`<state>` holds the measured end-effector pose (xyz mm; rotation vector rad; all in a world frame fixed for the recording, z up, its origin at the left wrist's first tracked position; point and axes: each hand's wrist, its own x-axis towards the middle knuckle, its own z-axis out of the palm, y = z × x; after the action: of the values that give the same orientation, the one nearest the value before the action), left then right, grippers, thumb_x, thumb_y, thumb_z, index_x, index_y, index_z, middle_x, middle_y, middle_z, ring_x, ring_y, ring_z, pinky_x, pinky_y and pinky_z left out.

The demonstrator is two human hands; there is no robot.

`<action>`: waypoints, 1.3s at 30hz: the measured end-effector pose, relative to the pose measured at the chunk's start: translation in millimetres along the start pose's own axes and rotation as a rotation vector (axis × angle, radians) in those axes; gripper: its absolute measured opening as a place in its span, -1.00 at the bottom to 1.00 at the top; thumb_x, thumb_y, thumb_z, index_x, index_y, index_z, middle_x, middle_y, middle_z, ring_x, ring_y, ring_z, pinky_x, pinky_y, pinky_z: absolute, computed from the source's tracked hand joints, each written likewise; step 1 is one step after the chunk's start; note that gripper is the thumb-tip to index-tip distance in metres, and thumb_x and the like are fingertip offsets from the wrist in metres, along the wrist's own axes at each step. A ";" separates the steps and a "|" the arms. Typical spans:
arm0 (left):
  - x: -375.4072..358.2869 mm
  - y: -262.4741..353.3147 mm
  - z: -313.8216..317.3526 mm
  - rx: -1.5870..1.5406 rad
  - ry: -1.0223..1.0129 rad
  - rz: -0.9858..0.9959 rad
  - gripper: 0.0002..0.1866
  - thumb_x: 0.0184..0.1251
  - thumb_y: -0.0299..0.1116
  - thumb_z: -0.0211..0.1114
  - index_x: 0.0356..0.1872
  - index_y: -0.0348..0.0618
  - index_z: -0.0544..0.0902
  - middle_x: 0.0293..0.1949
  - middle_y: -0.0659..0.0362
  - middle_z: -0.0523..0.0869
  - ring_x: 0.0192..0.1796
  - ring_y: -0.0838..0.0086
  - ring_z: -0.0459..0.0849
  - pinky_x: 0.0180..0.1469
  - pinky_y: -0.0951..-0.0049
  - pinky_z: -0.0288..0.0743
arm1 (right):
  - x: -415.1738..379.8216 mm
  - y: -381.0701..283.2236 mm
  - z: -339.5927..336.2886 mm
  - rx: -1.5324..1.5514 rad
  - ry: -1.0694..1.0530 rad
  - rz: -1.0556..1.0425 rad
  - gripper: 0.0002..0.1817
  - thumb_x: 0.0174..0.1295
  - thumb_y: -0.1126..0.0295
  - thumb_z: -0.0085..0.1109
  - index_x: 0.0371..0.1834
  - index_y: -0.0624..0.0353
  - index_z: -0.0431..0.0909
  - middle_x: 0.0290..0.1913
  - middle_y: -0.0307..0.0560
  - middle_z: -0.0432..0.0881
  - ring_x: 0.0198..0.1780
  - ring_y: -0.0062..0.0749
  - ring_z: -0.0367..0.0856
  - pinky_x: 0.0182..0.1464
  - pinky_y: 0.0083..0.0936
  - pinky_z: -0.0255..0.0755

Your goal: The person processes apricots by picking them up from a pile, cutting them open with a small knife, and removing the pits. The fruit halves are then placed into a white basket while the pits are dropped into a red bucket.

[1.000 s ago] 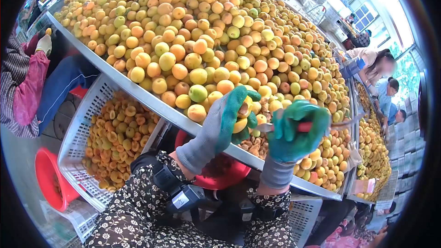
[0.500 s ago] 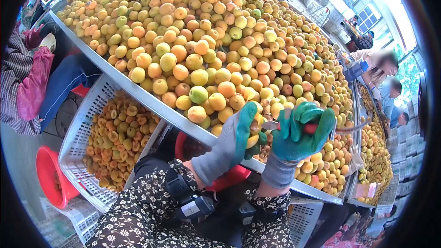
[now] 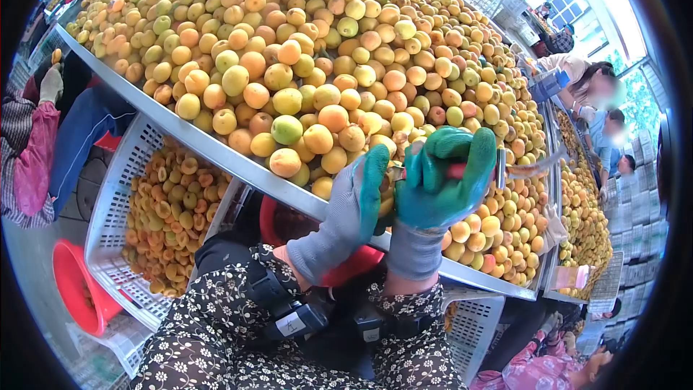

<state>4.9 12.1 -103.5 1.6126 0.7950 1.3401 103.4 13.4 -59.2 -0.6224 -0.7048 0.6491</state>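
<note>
My left hand [image 3: 354, 206], in a grey glove with green coating, is closed on an apricot [image 3: 388, 191]. Most of that fruit is hidden behind the fingers and between the two hands. My right hand [image 3: 446, 180], gloved alike, wraps around the red handle of a knife [image 3: 458, 171]. A metal collar and a curved metal end of this tool stick out to the right of the fist. The blade side, towards the left hand, is largely covered. Both hands meet over the near edge of a metal-rimmed table [image 3: 209, 148] heaped with apricots [image 3: 317, 101].
Left below the table stands a white crate [image 3: 108, 245] of halved apricots [image 3: 177, 217], beside a red bucket [image 3: 83, 289]. Another red tub [image 3: 350, 267] sits beneath my hands. A second white crate [image 3: 476, 328] is at lower right. Other people work at left and right.
The view has shifted, so the heap and crates sit further left. My hands have drawn closer together, and the blade that showed between them is now mostly covered.
</note>
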 end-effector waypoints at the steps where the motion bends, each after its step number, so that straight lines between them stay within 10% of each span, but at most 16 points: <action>1: 3.6 11.3 -0.3 -0.351 0.043 -0.284 -0.66 0.48 -0.13 -0.03 -0.25 -0.25 0.46 -0.44 0.23 0.44 -0.36 0.55 0.39 -0.29 0.45 0.36 | -2.6 3.9 -1.6 -0.282 -0.074 -0.180 -0.41 0.05 0.65 0.22 0.23 0.24 0.36 -0.32 -0.16 0.55 -0.57 -0.66 0.35 -0.53 -0.68 0.35; 4: 5.4 -0.6 -15.5 -0.017 -0.189 -0.148 -0.55 0.12 -0.39 0.33 0.04 -0.23 0.43 -0.38 0.12 0.54 -0.36 0.29 0.52 -0.28 0.40 0.45 | -0.1 5.5 6.1 -0.753 -0.156 -0.449 -0.58 0.23 0.44 0.17 0.16 0.28 0.39 -0.30 -0.09 0.56 -0.47 -0.50 0.49 -0.44 -0.62 0.45; 5: 7.7 -2.0 -18.3 -0.018 -0.189 -0.153 -0.55 0.12 -0.39 0.33 0.04 -0.23 0.43 -0.38 0.12 0.54 -0.36 0.29 0.52 -0.28 0.40 0.45 | -0.9 1.3 15.1 -0.280 -0.058 -0.155 -0.80 0.33 0.33 0.01 -0.18 0.26 0.38 -0.43 -0.12 0.46 -0.64 -0.59 0.26 -0.62 -0.67 0.26; 6: 12.0 -0.7 -22.3 -0.020 -0.239 -0.005 -0.47 0.06 -0.40 0.37 0.09 -0.22 0.42 -0.31 0.09 0.58 -0.32 0.28 0.56 -0.23 0.39 0.48 | -1.9 -2.1 25.3 0.194 0.042 0.138 -0.62 0.42 0.22 -0.15 -0.51 0.24 0.36 -0.56 -0.14 0.36 -0.82 -0.69 0.03 -0.79 -0.72 0.07; 7: 15.9 0.0 -25.6 -0.021 -0.284 0.144 -0.39 0.00 -0.41 0.41 0.14 -0.21 0.41 -0.25 0.06 0.62 -0.28 0.27 0.60 -0.18 0.39 0.51 | -1.3 -0.6 19.3 0.141 -0.095 0.112 -0.58 0.40 0.16 -0.14 -0.57 0.22 0.33 -0.61 -0.18 0.29 -0.83 -0.68 0.05 -0.78 -0.71 0.08; 11: 13.5 -2.7 -35.6 -0.155 -0.385 0.090 -0.30 -0.03 -0.39 0.45 0.22 -0.22 0.38 -0.09 0.03 0.65 -0.18 0.25 0.65 -0.09 0.41 0.53 | 10.2 -7.0 19.7 0.113 -0.600 0.047 -0.59 0.39 0.20 -0.12 -0.61 0.18 0.32 -0.64 -0.19 0.30 -0.83 -0.66 0.10 -0.72 -0.67 0.16; 18: 3.4 -11.6 -24.9 -0.320 -0.311 0.183 -0.27 -0.09 -0.37 0.44 0.21 -0.23 0.37 -0.12 0.00 0.67 -0.11 0.19 0.68 -0.05 0.35 0.55 | 12.1 -14.2 13.9 0.185 -0.779 0.063 -0.56 0.40 0.10 -0.11 -0.63 0.06 0.28 -0.62 -0.25 0.29 -0.76 -0.62 0.16 -0.67 -0.65 0.22; 23: -0.1 -5.8 -21.5 -0.390 -0.299 0.173 -0.37 0.01 -0.45 0.46 0.17 -0.23 0.42 -0.07 0.10 0.67 -0.08 0.51 0.66 -0.03 0.48 0.56 | 5.7 -13.5 11.7 0.316 -0.688 0.134 -0.55 0.44 0.11 -0.20 -0.64 0.03 0.21 -0.58 -0.28 0.26 -0.74 -0.66 0.15 -0.69 -0.64 0.22; 28: 3.7 8.4 -30.9 -0.711 -0.534 -0.376 -0.37 0.00 -0.48 0.37 0.20 -0.19 0.40 -0.24 0.22 0.68 -0.34 0.58 0.66 -0.37 0.59 0.59 | 8.7 -11.9 9.4 0.406 -0.632 0.253 -0.57 0.46 0.12 -0.22 -0.61 0.03 0.22 -0.59 -0.29 0.25 -0.73 -0.70 0.14 -0.72 -0.66 0.17; 32: 4.4 1.8 -24.2 -0.714 -0.518 -0.281 -0.50 0.16 -0.48 0.25 0.18 -0.14 0.42 -0.38 0.26 0.65 -0.46 0.62 0.63 -0.54 0.62 0.54 | 7.7 -9.5 12.6 0.461 -0.528 0.297 -0.59 0.47 0.16 -0.25 -0.59 0.05 0.21 -0.59 -0.30 0.23 -0.75 -0.72 0.13 -0.75 -0.70 0.14; 34: 8.2 8.5 -31.6 -1.024 -0.535 -0.813 -0.59 0.28 -0.40 0.13 0.18 -0.09 0.43 -0.43 0.28 0.62 -0.53 0.64 0.60 -0.62 0.61 0.50 | 10.4 -11.3 14.6 0.468 -0.515 0.355 -0.59 0.47 0.16 -0.24 -0.59 0.05 0.21 -0.59 -0.30 0.23 -0.75 -0.72 0.13 -0.74 -0.71 0.14; 35: 2.8 7.9 -32.2 -0.513 -0.480 -0.105 -0.63 0.35 -0.29 0.08 0.17 -0.04 0.45 -0.44 0.27 0.62 -0.57 0.64 0.57 -0.61 0.63 0.50 | 10.8 -11.9 15.5 0.466 -0.497 0.422 -0.59 0.47 0.16 -0.23 -0.59 0.05 0.20 -0.59 -0.31 0.23 -0.75 -0.73 0.13 -0.72 -0.71 0.15; 39: 4.2 7.7 -33.1 -0.649 -0.494 -0.269 -0.64 0.39 -0.23 0.03 0.16 -0.01 0.47 -0.46 0.24 0.62 -0.60 0.62 0.56 -0.60 0.65 0.49 | 9.9 -10.9 18.0 0.592 -0.372 0.491 -0.54 0.47 0.15 -0.24 -0.61 0.14 0.27 -0.62 -0.23 0.30 -0.78 -0.71 0.10 -0.69 -0.65 0.15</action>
<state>-26.8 19.8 -93.3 1.1811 0.2220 0.8278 99.4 18.8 -37.0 -0.1118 -0.6570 1.3916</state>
